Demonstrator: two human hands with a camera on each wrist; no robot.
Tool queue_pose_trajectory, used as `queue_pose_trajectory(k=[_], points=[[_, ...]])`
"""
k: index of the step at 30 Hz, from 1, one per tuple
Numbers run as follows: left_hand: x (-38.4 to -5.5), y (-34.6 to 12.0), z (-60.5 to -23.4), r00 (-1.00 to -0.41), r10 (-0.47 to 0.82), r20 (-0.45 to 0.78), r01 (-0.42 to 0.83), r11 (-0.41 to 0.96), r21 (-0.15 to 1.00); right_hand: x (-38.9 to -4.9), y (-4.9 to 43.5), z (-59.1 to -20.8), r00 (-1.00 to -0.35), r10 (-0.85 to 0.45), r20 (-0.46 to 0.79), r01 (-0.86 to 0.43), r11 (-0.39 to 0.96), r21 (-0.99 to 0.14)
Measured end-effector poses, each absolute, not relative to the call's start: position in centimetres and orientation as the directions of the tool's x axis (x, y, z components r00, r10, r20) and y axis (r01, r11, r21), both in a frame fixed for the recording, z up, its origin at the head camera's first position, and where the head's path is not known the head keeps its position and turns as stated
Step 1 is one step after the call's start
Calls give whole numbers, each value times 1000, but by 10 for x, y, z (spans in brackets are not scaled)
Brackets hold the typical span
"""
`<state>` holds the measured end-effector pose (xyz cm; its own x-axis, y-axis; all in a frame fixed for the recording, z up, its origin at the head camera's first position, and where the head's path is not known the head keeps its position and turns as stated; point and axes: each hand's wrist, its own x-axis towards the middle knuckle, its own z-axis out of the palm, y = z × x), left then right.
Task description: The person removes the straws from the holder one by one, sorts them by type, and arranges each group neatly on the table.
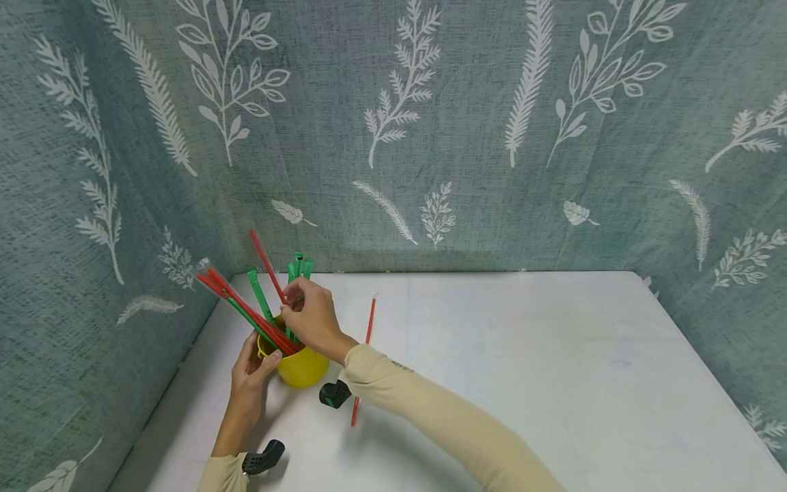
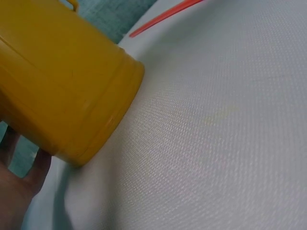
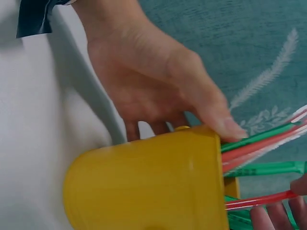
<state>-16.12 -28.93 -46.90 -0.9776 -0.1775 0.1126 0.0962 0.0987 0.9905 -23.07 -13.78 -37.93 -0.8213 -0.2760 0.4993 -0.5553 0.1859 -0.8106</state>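
Note:
A yellow bucket [image 1: 304,370] stands on the table at the left, with red and green straws jutting from its mouth. My left hand [image 1: 247,389] holds the bucket's left side; in the right wrist view its thumb [image 3: 216,112] lies at the rim and the fingers go behind the wall. Over the opening, my right hand [image 1: 315,318] pinches a red straw [image 1: 263,256], whose lower end is inside the bucket. Green straws [image 1: 261,295] stand beside it, and a bundle of red straws [image 1: 236,301] leans left over the rim.
One red straw [image 1: 371,321] lies on the white table [image 1: 522,383] right of the bucket, partly under my right forearm [image 1: 443,410]. A patterned green cloth [image 1: 467,205] hangs along the back and left of the table.

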Motion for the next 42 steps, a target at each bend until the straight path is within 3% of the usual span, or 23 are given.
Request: queue_pose_trajectory(k=[23, 30, 42], points=[[-163, -286, -469, -976, -181, 122, 110, 77, 991, -233, -94, -320, -780, -166, 603, -618, 53, -784], [-162, -286, -471, -976, -177, 125, 114, 70, 991, -215, -72, -290, -775, -151, 613, -621, 10, -783], [-161, -286, -470, -977, -177, 121, 109, 79, 991, -233, -56, -313, -791, -169, 589, -597, -3, -802]])
